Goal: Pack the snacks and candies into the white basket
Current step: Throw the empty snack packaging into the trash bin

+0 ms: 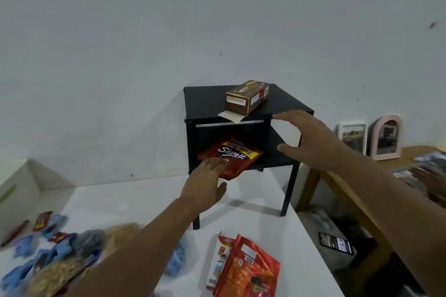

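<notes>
Two hands reached: left hand [207, 183], fingers straight, pressed the red snack bag [231, 157] at the shelf's [277, 152] front edge to drag it out; right hand [306, 137] open, empty, steadying.

Left hand [205, 184] on red snack bag [231, 158] in black shelf [277, 101]

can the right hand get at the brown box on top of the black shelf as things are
Probably yes: the right hand hovers open at the shelf's front right corner, and the brown box lies uncovered on top, with nothing between them.
</notes>
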